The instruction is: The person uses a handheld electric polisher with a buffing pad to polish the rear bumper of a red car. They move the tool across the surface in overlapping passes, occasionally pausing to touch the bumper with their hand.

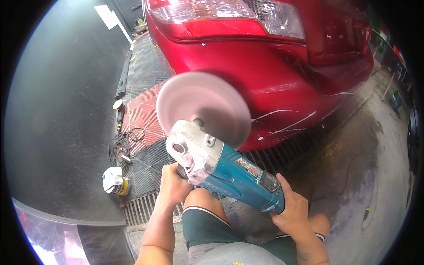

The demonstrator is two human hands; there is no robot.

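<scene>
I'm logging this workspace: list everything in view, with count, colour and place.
Power tool: one, blue and silver, centre
Pad: one, pale pink, on power tool's head
Car: one, red, top
Tail light: one, clear and red, on car
Small tool: one, black and yellow, left floor
Cable: count unclear, dark, left floor
Tub: one, yellow and white, lower left
Bar: one, black, along wall
Wall: one, dark grey, left
Tiles: many, red, grey, black, left
Grating: count unclear, grey, lower left
Shorts: one pair, dark green, below tool
Shirt: one, grey, bottom
Legs: two, bare, below tool
Left grip: one, bare, at tool's head
Right grip: one, bare, at tool's rear
</scene>
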